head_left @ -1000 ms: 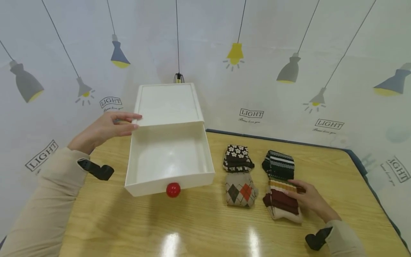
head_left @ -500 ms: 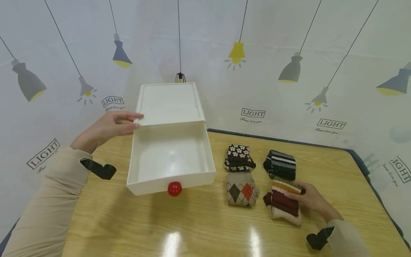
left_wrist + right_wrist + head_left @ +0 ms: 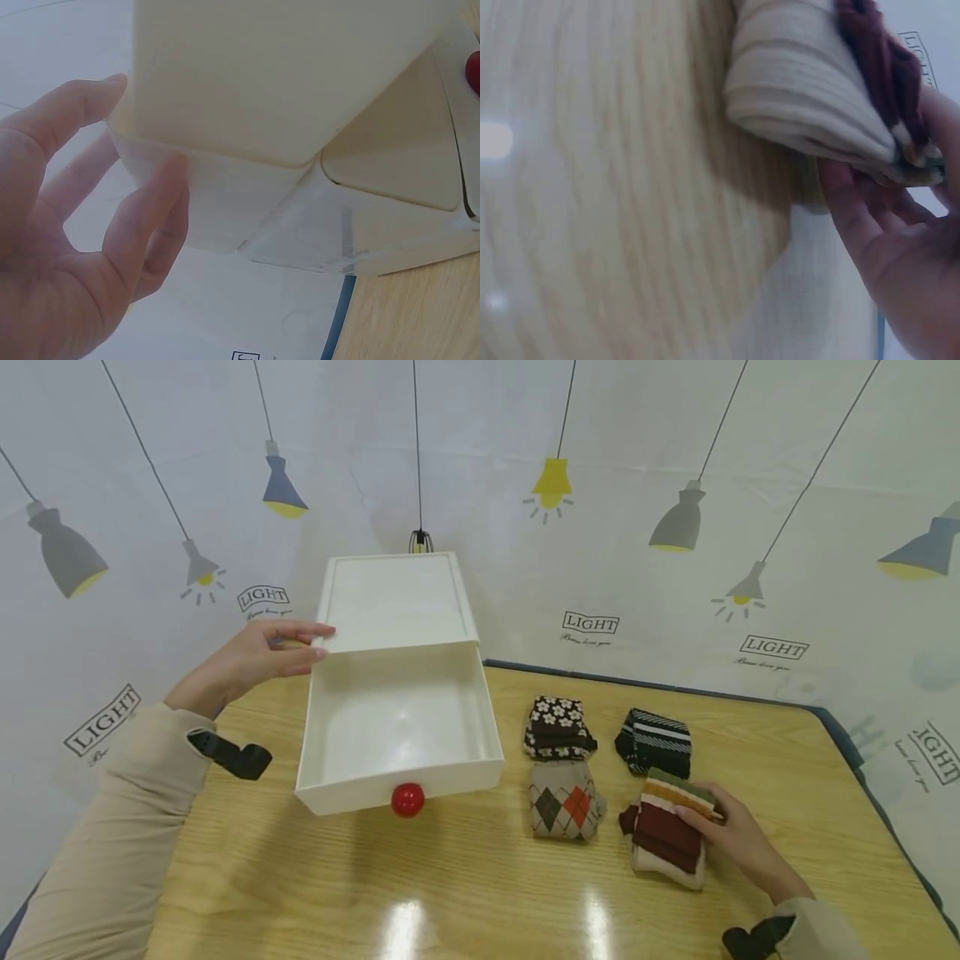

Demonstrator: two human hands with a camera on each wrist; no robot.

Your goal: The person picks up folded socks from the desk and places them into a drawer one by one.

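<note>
My right hand (image 3: 750,843) pinches a folded pair of striped socks (image 3: 671,835), thumb on top and fingers beneath. These socks (image 3: 802,82) show a cream end and maroon folds in the right wrist view, lifted at the hand's side. Fairly straight fingers of my left hand (image 3: 243,664) touch the left edge of a white drawer box (image 3: 393,602). In the left wrist view, that hand's tips meet two faces at a corner of the box. Its drawer (image 3: 397,781), with a red round knob (image 3: 408,800), is pulled out and holds nothing.
Left of the striped socks lie floral socks (image 3: 558,728) and argyle socks (image 3: 564,802). Black-and-white striped socks (image 3: 654,742) lie behind them. All are on a wooden table (image 3: 487,893), with a lamp-printed backdrop (image 3: 630,585) behind.
The right hand's grip has lifted the striped socks' far end, and the pair is turned and tilted slightly. The left hand and the drawer box stay in place.
</note>
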